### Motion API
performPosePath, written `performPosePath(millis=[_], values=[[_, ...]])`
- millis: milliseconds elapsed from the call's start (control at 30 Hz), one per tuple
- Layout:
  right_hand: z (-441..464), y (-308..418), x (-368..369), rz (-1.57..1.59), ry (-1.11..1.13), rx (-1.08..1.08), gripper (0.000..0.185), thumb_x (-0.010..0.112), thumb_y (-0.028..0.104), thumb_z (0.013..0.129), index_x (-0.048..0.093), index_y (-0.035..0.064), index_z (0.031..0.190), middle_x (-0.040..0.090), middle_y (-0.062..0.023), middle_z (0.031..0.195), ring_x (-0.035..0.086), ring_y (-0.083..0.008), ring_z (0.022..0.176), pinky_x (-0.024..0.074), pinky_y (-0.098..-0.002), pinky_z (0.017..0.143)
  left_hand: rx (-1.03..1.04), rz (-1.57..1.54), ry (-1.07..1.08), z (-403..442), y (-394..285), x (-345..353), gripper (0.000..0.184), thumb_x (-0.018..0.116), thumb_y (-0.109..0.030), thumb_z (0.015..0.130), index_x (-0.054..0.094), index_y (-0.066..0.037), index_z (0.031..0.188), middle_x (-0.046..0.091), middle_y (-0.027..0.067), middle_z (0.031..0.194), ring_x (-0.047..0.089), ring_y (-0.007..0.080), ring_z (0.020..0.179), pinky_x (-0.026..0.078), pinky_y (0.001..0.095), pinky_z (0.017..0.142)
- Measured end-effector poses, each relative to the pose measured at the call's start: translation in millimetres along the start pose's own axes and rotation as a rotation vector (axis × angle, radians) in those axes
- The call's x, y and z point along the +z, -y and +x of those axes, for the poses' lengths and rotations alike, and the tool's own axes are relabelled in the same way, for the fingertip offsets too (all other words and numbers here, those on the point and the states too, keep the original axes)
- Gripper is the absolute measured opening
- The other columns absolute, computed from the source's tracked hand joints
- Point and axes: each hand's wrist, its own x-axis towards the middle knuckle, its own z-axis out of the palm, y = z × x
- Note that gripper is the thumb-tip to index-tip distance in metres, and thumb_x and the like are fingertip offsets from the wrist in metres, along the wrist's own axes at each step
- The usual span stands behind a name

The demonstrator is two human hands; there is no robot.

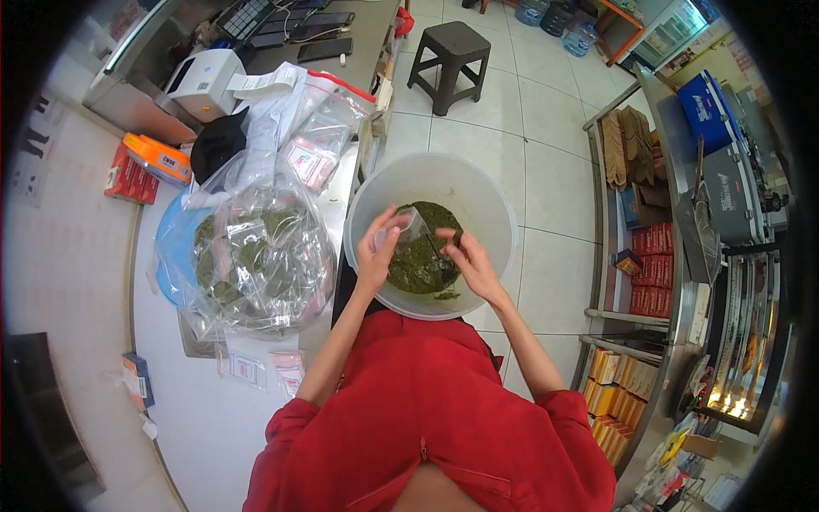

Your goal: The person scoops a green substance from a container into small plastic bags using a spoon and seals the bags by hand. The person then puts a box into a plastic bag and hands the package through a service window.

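Note:
A large translucent plastic bucket stands in front of me, with dark green, crumbly herb-like material in its bottom. Over it, my left hand has its fingers closed on a small clear plastic bag. My right hand is closed around a dark, thin-handled tool, perhaps a spoon; its lower end blends into the green material. On the counter to the left, a big clear plastic bag with more green material lies over a blue basin.
A label printer, several phones and small printed packets lie on the left counter. A dark plastic stool stands on the tiled floor ahead. Metal shelving with boxes runs along the right.

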Motion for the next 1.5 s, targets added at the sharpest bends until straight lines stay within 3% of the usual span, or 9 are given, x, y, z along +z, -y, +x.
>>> performPosePath(millis=[133, 200, 333, 467, 500, 600, 1133, 1400, 1500], values=[[29.4, 13.1, 15.9, 0.053, -0.044, -0.113, 0.016, 0.060, 0.005, 0.084, 0.063, -0.0002, 0.099, 0.060, -0.0064, 0.094, 0.055, -0.0130, 0.079, 0.0431, -0.0250, 0.068, -0.187, 0.119, 0.100, -9.7, -5.2, -4.4, 0.026, 0.055, -0.014, 0.091, 0.060, 0.001, 0.112, 0.066, 0.0058, 0.094, 0.059, 0.0115, 0.075, 0.047, 0.0231, 0.074], [32.4, 8.1, 17.5, -0.117, -0.084, -0.149, 0.008, 0.063, 0.003, 0.081, 0.065, 0.0003, 0.089, 0.061, -0.0081, 0.087, 0.057, -0.0159, 0.073, 0.0441, -0.0266, 0.063, 0.068, 0.125, 0.032, -12.1, -6.3, 4.4, 0.019, 0.058, -0.011, 0.089, 0.065, 0.002, 0.102, 0.067, 0.0061, 0.091, 0.060, 0.0109, 0.074, 0.048, 0.0228, 0.071], [26.6, 25.1, 18.8, -0.124, -0.102, -0.402, 0.004, 0.065, 0.005, 0.080, 0.064, 0.0017, 0.082, 0.061, -0.0084, 0.081, 0.059, -0.0201, 0.070, 0.0448, -0.0276, 0.058, 0.056, 0.433, -0.037, -20.8, -28.7, -5.4, 0.014, 0.059, -0.007, 0.087, 0.063, 0.005, 0.094, 0.065, 0.0062, 0.082, 0.059, 0.0123, 0.075, 0.047, 0.0239, 0.075], [20.5, 48.1, 16.7, -0.114, 0.048, -0.354, 0.012, 0.065, 0.014, 0.081, 0.063, 0.0026, 0.083, 0.060, -0.0065, 0.080, 0.058, -0.0181, 0.069, 0.0441, -0.0278, 0.056, 0.148, 0.516, -0.017, -23.0, -31.0, -16.0, 0.010, 0.061, -0.007, 0.086, 0.060, 0.003, 0.086, 0.062, 0.0050, 0.078, 0.058, 0.0107, 0.073, 0.045, 0.0223, 0.069], [20.3, 54.7, 16.1, -0.164, 0.093, -0.350, 0.015, 0.062, 0.016, 0.080, 0.060, 0.0005, 0.082, 0.058, -0.0114, 0.079, 0.059, -0.0273, 0.072, 0.0470, -0.0332, 0.062, 0.180, 0.613, -0.011, -23.2, -38.7, -15.9, 0.009, 0.062, -0.006, 0.086, 0.059, 0.002, 0.084, 0.061, 0.0045, 0.078, 0.057, 0.0101, 0.073, 0.044, 0.0216, 0.067], [19.9, 55.0, 20.5, -0.124, 0.069, -0.376, 0.016, 0.063, 0.017, 0.080, 0.060, 0.0010, 0.080, 0.058, -0.0107, 0.078, 0.059, -0.0265, 0.068, 0.0461, -0.0327, 0.059, 0.140, 0.480, 0.001, -22.8, -58.8, -8.0, 0.008, 0.065, -0.005, 0.082, 0.061, 0.002, 0.081, 0.063, 0.0062, 0.071, 0.057, 0.0093, 0.065, 0.045, 0.0238, 0.061], [13.9, 83.4, 18.5, -0.095, 0.045, -0.440, 0.011, 0.065, 0.013, 0.074, 0.062, 0.0029, 0.078, 0.058, -0.0076, 0.075, 0.060, -0.0240, 0.063, 0.0469, -0.0316, 0.057, 0.128, 0.411, 0.046, -35.4, -94.5, -3.4, 0.007, 0.065, -0.005, 0.082, 0.062, 0.002, 0.082, 0.065, 0.0049, 0.074, 0.057, 0.0082, 0.064, 0.044, 0.0221, 0.059], [15.9, 91.3, 22.8, -0.124, 0.081, -0.471, 0.008, 0.066, 0.010, 0.076, 0.062, 0.0035, 0.077, 0.058, -0.0058, 0.074, 0.059, -0.0214, 0.064, 0.0449, -0.0294, 0.054, 0.168, 0.710, 0.079, -39.2, -109.8, 1.1, 0.009, 0.065, -0.004, 0.081, 0.061, 0.002, 0.078, 0.063, 0.0047, 0.069, 0.056, 0.0071, 0.063, 0.043, 0.0206, 0.057], [19.3, 85.9, 10.0, -0.393, 0.120, -0.544, 0.014, 0.063, 0.002, 0.068, 0.064, 0.0082, 0.081, 0.060, -0.0030, 0.077, 0.060, -0.0219, 0.069, 0.0460, -0.0310, 0.055, 0.226, 0.763, 0.032, -40.6, -106.9, -11.1, 0.010, 0.067, -0.008, 0.079, 0.063, 0.000, 0.075, 0.064, 0.0064, 0.067, 0.057, 0.0117, 0.059, 0.044, 0.0251, 0.056]])
